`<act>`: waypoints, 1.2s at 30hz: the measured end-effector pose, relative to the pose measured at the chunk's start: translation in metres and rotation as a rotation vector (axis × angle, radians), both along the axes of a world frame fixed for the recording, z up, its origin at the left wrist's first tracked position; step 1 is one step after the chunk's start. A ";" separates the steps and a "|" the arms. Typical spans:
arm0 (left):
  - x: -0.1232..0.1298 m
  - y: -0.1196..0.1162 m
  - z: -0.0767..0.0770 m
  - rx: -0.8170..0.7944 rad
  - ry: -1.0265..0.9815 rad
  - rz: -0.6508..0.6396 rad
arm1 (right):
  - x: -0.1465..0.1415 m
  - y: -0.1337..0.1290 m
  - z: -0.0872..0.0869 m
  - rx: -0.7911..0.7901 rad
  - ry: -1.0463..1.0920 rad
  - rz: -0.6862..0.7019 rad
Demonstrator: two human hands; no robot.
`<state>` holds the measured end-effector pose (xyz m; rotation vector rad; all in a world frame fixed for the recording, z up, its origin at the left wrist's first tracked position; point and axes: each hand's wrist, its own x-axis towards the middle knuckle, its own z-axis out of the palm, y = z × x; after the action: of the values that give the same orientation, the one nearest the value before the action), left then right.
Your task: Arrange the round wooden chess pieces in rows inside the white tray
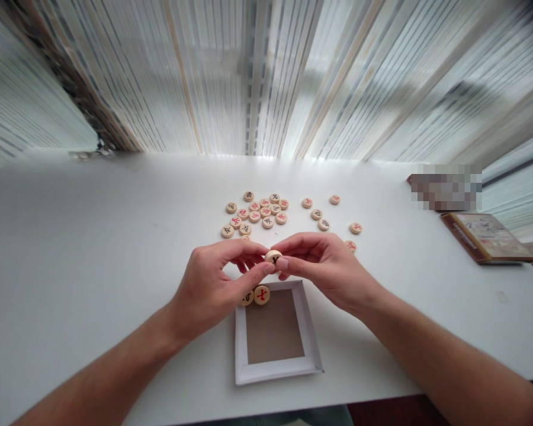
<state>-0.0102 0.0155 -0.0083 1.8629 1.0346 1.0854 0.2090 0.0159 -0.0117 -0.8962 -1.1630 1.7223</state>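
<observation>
Left hand (pixel 211 281) and right hand (pixel 333 266) together pinch a round black-marked wooden disc (pixel 273 258) beside the far edge of a white rectangular brown-bottomed tray (pixel 310 331); more wooden discs (pixel 267 222) lie farther across the white tabletop (pixel 80 266).

The left forearm (pixel 128 358) and right forearm (pixel 430 346) are bare, tapering to slim wrists (pixel 174 324). The left hand (pixel 215 283) and right hand (pixel 331 267) are bare too, with slender fingers (pixel 304 239). Muted grey-green clothing (pixel 331 416) shows at the bottom edge.
</observation>
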 end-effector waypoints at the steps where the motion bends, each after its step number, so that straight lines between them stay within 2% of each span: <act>1: 0.000 -0.001 0.001 0.001 0.000 0.005 | 0.000 -0.001 0.000 -0.004 0.002 -0.001; 7: 0.001 -0.004 0.002 0.049 0.000 0.035 | -0.002 -0.003 0.004 0.006 -0.044 -0.038; 11: 0.002 -0.004 0.003 0.025 -0.015 0.035 | -0.003 -0.003 0.005 0.013 -0.063 -0.051; 24: 0.004 -0.002 0.004 -0.307 -0.228 -0.069 | -0.002 -0.003 0.002 -0.024 -0.064 -0.030; 27: 0.004 -0.004 0.003 -0.273 -0.186 -0.034 | -0.004 -0.002 0.003 -0.046 -0.104 -0.043; 30: 0.004 -0.007 0.002 -0.164 -0.105 -0.009 | -0.006 -0.003 0.005 -0.045 -0.159 -0.062; 33: 0.005 -0.010 0.002 -0.066 -0.057 -0.015 | -0.006 -0.005 0.006 -0.043 -0.182 -0.058; 36: 0.006 -0.012 0.002 -0.038 -0.061 -0.024 | -0.006 -0.006 0.007 -0.078 -0.167 -0.040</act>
<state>-0.0041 0.0033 -0.0058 1.7967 0.9886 1.0945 0.2027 0.0095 -0.0045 -1.1214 -1.1832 1.6956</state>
